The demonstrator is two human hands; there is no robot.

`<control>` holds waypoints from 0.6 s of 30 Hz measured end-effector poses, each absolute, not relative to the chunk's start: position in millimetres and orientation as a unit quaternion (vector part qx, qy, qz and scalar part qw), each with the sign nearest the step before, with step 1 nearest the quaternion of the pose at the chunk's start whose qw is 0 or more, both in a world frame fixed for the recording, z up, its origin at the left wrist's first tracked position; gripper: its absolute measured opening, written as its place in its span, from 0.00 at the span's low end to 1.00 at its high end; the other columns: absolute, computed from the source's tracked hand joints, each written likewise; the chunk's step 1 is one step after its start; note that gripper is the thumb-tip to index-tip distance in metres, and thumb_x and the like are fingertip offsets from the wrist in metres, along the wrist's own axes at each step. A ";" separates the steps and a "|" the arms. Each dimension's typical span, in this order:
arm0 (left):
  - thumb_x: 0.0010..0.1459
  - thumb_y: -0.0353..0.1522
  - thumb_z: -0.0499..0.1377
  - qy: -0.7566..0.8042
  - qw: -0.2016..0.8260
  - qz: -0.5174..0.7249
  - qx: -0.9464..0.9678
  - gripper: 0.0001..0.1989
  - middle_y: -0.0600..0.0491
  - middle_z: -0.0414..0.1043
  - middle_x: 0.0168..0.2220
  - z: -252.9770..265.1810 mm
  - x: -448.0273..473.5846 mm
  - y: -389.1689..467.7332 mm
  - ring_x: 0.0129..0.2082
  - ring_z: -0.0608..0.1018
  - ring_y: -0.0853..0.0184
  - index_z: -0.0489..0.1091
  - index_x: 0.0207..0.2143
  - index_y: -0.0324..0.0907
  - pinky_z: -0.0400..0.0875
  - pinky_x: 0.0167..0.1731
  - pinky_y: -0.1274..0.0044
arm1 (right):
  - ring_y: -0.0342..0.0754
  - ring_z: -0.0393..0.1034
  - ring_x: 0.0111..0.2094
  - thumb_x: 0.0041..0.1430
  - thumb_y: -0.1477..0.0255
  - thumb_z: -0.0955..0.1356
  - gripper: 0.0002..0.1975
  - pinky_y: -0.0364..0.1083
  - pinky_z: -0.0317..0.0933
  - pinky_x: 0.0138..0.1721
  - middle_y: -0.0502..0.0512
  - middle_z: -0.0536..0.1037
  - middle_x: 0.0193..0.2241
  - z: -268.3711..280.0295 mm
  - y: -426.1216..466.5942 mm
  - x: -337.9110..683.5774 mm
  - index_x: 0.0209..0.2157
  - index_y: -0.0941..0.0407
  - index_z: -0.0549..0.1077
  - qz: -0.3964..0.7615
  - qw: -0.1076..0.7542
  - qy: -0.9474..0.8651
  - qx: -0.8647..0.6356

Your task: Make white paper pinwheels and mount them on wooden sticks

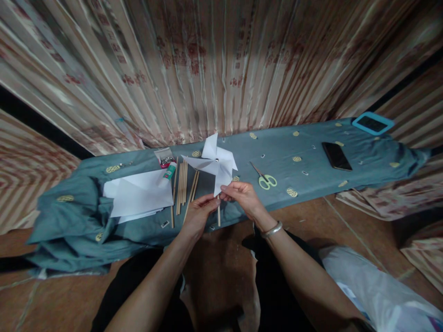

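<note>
That pinwheel (225, 161) is smooth, matt paper with 1 shiny metal pin (217, 160), and from here the sticks (182, 184) look like bare, dull wood. The scissors (266, 177) have plastic handles, the phone (337, 156) is glossy, the bracelet (272, 229) polished metal, and the spread (277, 147) is matt, creased cloth.

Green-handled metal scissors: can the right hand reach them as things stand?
Probably yes: the scissors lie beside the right hand, nothing visibly between, though its fingers hold the white paper pinwheel.
</note>
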State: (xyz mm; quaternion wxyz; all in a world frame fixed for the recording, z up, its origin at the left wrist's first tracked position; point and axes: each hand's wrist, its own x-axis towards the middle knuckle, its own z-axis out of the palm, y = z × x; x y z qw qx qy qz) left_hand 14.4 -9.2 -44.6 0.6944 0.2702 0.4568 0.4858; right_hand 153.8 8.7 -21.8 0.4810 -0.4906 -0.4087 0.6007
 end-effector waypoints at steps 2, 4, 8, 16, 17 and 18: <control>0.29 0.35 0.74 0.454 0.695 0.488 0.270 0.17 0.53 0.79 0.28 -45.4 14.2 -9.2 0.28 0.75 0.72 0.79 0.27 0.41 0.67 0.34 0.78 | 0.39 0.64 0.19 0.35 0.56 0.77 0.18 0.42 0.59 0.25 0.49 0.76 0.16 -21.1 8.4 152.4 0.16 0.56 0.74 0.597 0.478 -0.414 -0.493; 0.28 0.34 0.75 0.457 0.695 0.490 0.263 0.17 0.54 0.79 0.27 -44.9 13.8 -9.0 0.27 0.75 0.72 0.79 0.25 0.41 0.67 0.33 0.79 | 0.39 0.63 0.18 0.35 0.55 0.77 0.19 0.41 0.58 0.24 0.48 0.74 0.15 -20.1 8.5 153.4 0.16 0.56 0.74 0.588 0.475 -0.422 -0.500; 0.25 0.34 0.75 0.474 0.692 0.485 0.247 0.18 0.54 0.78 0.25 -39.5 12.5 -8.5 0.26 0.74 0.73 0.78 0.24 0.40 0.67 0.32 0.79 | 0.40 0.63 0.18 0.38 0.51 0.75 0.21 0.42 0.58 0.24 0.49 0.74 0.15 -17.8 12.1 167.6 0.18 0.56 0.75 0.543 0.491 -0.438 -0.522; 0.25 0.33 0.75 0.462 0.725 0.443 0.254 0.19 0.52 0.79 0.27 -32.9 10.0 -13.9 0.28 0.76 0.71 0.79 0.25 0.39 0.69 0.35 0.78 | 0.42 0.66 0.23 0.39 0.54 0.75 0.18 0.44 0.62 0.29 0.52 0.79 0.24 -22.9 28.4 214.0 0.24 0.55 0.77 0.406 0.611 -0.378 -0.565; 0.26 0.33 0.75 0.460 0.729 0.436 0.259 0.18 0.51 0.79 0.27 -33.0 9.8 -14.7 0.28 0.76 0.71 0.79 0.26 0.39 0.69 0.35 0.78 | 0.43 0.69 0.26 0.39 0.55 0.75 0.18 0.44 0.63 0.32 0.52 0.80 0.26 -24.5 30.0 217.1 0.27 0.54 0.77 0.391 0.619 -0.375 -0.568; 0.27 0.33 0.75 0.458 0.733 0.429 0.263 0.18 0.51 0.79 0.28 -33.2 9.7 -15.5 0.28 0.76 0.71 0.79 0.26 0.39 0.69 0.35 0.78 | 0.45 0.70 0.29 0.39 0.55 0.75 0.18 0.45 0.63 0.34 0.53 0.80 0.29 -26.0 31.4 219.5 0.29 0.54 0.77 0.380 0.624 -0.375 -0.571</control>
